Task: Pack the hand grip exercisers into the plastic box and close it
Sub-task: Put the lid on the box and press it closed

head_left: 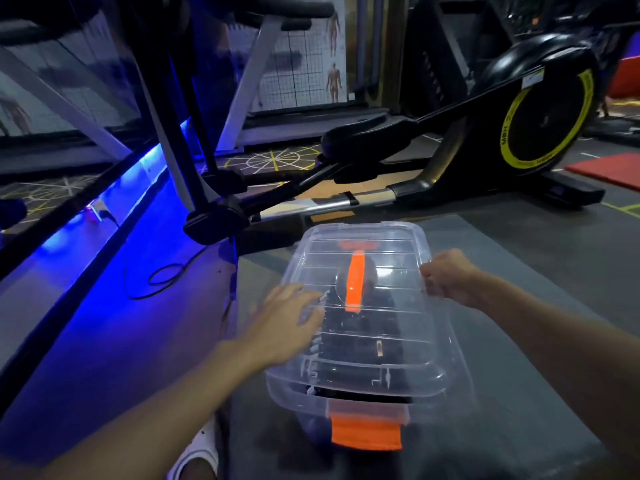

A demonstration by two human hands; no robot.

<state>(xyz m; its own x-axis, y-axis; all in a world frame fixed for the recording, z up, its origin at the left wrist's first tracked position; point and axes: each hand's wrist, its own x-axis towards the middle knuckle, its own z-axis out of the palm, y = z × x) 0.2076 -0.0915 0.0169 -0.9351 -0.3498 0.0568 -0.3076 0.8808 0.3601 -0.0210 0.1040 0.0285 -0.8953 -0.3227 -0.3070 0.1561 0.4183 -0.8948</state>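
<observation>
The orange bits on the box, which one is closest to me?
The wide orange latch hanging off the box's near end. The long orange handle sits on top of the lid; the other latch is at the far end.

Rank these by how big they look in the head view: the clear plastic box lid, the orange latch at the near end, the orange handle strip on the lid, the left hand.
1. Clear plastic box lid
2. Left hand
3. Orange latch at the near end
4. Orange handle strip on the lid

The latch sits nearer the camera than the strip, so that pair is unsure.

- The box (pixel 363 386) and its lid (pixel 360 271) are seen as clear plastic.
- The latch (pixel 366 434) is coloured orange.
- Black items (pixel 360 327) are seen inside.
- The mat (pixel 519 306) is coloured grey.
</observation>
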